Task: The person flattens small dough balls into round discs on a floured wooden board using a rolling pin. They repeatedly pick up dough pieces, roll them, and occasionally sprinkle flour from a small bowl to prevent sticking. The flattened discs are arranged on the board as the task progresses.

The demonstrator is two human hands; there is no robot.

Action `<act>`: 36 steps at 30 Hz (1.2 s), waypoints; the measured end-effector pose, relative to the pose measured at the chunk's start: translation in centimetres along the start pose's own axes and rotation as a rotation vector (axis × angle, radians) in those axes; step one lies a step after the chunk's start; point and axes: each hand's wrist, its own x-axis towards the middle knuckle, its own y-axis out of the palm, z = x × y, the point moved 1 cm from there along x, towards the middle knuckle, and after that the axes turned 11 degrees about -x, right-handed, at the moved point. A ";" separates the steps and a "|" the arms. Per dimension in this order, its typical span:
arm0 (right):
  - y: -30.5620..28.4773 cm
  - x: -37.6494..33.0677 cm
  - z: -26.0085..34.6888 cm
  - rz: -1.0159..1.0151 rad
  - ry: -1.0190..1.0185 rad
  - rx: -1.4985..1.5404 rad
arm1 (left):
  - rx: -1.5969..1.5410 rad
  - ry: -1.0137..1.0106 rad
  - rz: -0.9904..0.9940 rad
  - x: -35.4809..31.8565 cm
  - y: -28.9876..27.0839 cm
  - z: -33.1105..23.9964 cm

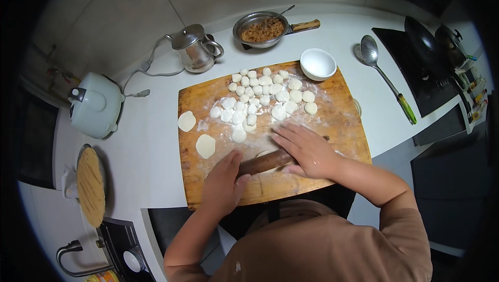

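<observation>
We are in the middle of rolling out dough: the rolling pin (266, 162) lies across the lower centre of the wooden cutting board (332, 120), and a pale piece of dough (266, 153) shows just above it, mostly hidden by the pin and our hands. We judge this to be the flattening step for one piece among many. The next stroke seems to call for even downward pressure from both palms and a steady push, so that the pin runs straight and the piece does not stick or crease.

Our left hand (222, 182) rests on the left end of the pin, lower centre of the frame, fingers loosely curled over the wood rather than clenched around it. Our right hand (306, 149) lies flat and spread over the right end, palm down, fingers extended toward the upper left. The two hands are apart, with a bare stretch of the pin between them.

Two flattened dough rounds (205, 145) sit at the left of the board, one of them at its very edge. A cluster of small dough lumps (262, 97) fills the floured upper middle. A small white bowl (318, 63) stands at the board's upper right corner, and a metal pan of brown filling (262, 29) sits above it at the top centre. A kettle (196, 49) stands to the upper left and a slotted ladle (384, 76) lies on the counter at right
</observation>
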 end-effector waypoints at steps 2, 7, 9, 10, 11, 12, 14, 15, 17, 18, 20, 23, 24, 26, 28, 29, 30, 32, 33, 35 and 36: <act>-0.6 -1.8 1.1 0.009 0.006 0.019 | -0.061 0.024 0.004 1.3 -0.2 -0.1; -0.7 -3.0 2.7 -0.024 -0.009 0.068 | -0.202 0.020 0.105 5.7 1.5 0.5; -0.7 -2.9 2.9 -0.056 -0.009 0.072 | -0.285 0.047 0.193 6.5 1.8 0.4; -0.7 -3.0 2.8 -0.052 -0.002 0.073 | -0.309 0.077 0.224 6.6 1.8 0.0; -0.5 -3.0 2.9 -0.052 0.006 0.077 | -0.285 0.142 0.234 5.9 1.4 -1.0; -0.4 -2.9 2.9 -0.051 0.012 0.081 | -0.284 0.161 0.254 5.4 1.6 -1.3; -0.4 -3.0 2.9 -0.039 0.030 0.086 | -0.283 0.203 0.293 4.6 1.9 -1.8; -0.5 -3.0 2.9 -0.033 0.037 0.090 | -0.288 0.186 0.283 4.1 2.0 -2.0; -0.4 -2.9 2.8 -0.053 0.037 0.088 | -0.307 0.195 0.201 3.4 2.4 -1.7; -0.5 -2.9 2.9 -0.062 0.037 0.087 | -0.317 0.199 0.159 3.0 2.6 -1.7; -0.8 -2.6 3.0 -0.058 0.022 0.068 | -0.348 0.158 0.121 2.7 2.5 -1.7; -1.0 -2.2 3.1 -0.047 0.005 0.043 | -0.331 0.115 0.059 2.4 2.6 -1.0; -1.1 -2.2 3.2 -0.043 0.001 0.034 | -0.308 0.087 0.042 2.4 2.5 -0.9; -1.2 -2.1 3.1 -0.052 -0.010 0.040 | -0.275 -0.030 -0.007 2.3 1.5 -0.4; -1.4 -2.2 3.0 -0.055 -0.011 0.041 | -0.355 -0.143 -0.099 2.6 0.3 1.2; -1.5 -2.1 3.1 -0.052 -0.013 0.042 | -0.408 -0.215 -0.168 2.7 -0.8 2.3; -1.7 -2.2 3.2 -0.050 -0.009 0.042 | -0.463 -0.279 -0.237 3.1 -1.9 3.4; -2.2 -2.3 3.1 -0.036 0.004 0.064 | -0.395 -0.316 -0.361 4.1 -4.5 5.6; -2.3 -2.4 3.1 -0.028 0.005 0.079 | -0.285 -0.282 -0.410 4.3 -5.7 6.9; -2.4 -2.6 3.0 -0.031 0.022 0.070 | -0.028 -0.115 -0.479 4.6 -6.0 7.6; -2.4 -2.7 3.0 -0.033 0.032 0.063 | 0.119 0.017 -0.497 4.8 -5.7 7.5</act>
